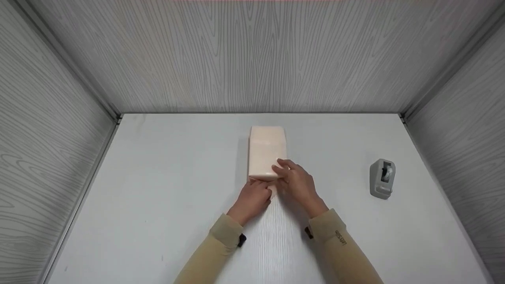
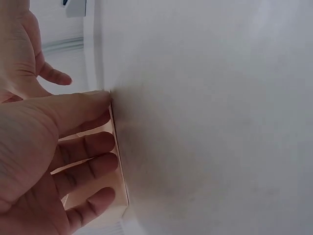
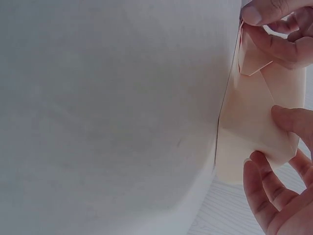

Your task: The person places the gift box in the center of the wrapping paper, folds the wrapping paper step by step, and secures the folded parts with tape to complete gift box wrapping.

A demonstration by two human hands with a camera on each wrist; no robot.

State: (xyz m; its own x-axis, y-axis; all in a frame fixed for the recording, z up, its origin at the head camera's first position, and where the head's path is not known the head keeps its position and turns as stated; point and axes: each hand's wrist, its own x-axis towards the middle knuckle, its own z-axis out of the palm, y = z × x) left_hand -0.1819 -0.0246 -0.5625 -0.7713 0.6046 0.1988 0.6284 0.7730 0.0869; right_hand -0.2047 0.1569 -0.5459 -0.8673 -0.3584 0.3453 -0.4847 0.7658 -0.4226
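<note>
A box wrapped in pale peach paper (image 1: 267, 150) lies lengthwise on the white table, its folded end toward me. At the left of that near end, my left hand (image 1: 254, 199) pinches a paper flap (image 3: 250, 61) between thumb and index finger, low by the tabletop. The other left fingers (image 2: 95, 169) spread along the paper in the left wrist view. My right hand (image 1: 298, 183) grips the near right corner, fingertips on the box's top and thumb (image 3: 291, 117) against the folded end. Slanted creases show on that end in the right wrist view.
A grey tape dispenser (image 1: 382, 179) with a roll in it stands on the table (image 1: 177, 165) to the right. Wood-grain panels (image 1: 256, 59) enclose the table at the back and both sides.
</note>
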